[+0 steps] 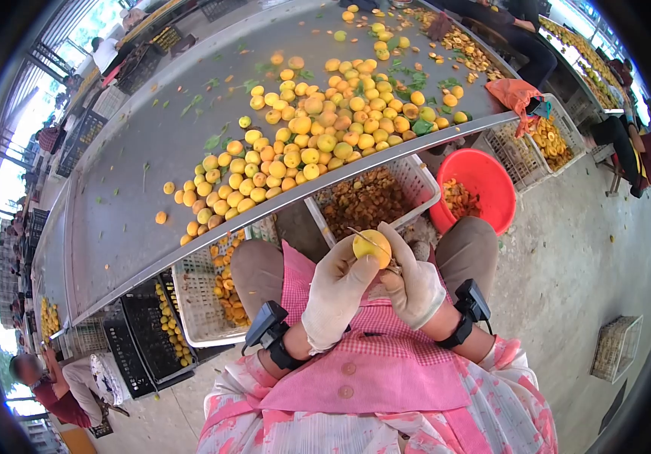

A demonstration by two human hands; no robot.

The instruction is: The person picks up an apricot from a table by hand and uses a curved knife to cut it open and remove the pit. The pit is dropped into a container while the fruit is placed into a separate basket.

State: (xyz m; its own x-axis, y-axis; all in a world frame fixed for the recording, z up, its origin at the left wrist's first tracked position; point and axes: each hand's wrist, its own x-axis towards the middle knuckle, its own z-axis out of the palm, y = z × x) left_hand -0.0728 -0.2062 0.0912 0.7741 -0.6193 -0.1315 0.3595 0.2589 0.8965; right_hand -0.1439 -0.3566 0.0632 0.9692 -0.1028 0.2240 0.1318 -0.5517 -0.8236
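Note:
Both of my hands wear whitish gloves and meet above my lap, in front of a pink apron. Between them is a yellow apricot (373,252), gripped by my left hand (333,295) with the thumb against its lower side. A thin blade, apparently of a small knife (362,236), lies across the top of the fruit. It runs toward my right hand (418,290), whose fingers are closed at the fruit's right side; the handle is hidden there. Just beyond, a heap of whole apricots (318,125) covers part of the metal table (136,181).
Under the table edge stand a white crate of brown pieces (367,198) and a white crate of apricot halves (197,303). A red bucket (496,185) is near my right knee. A black crate (144,333) stands left; an orange bag (511,94) lies at the table corner. Other people sit around.

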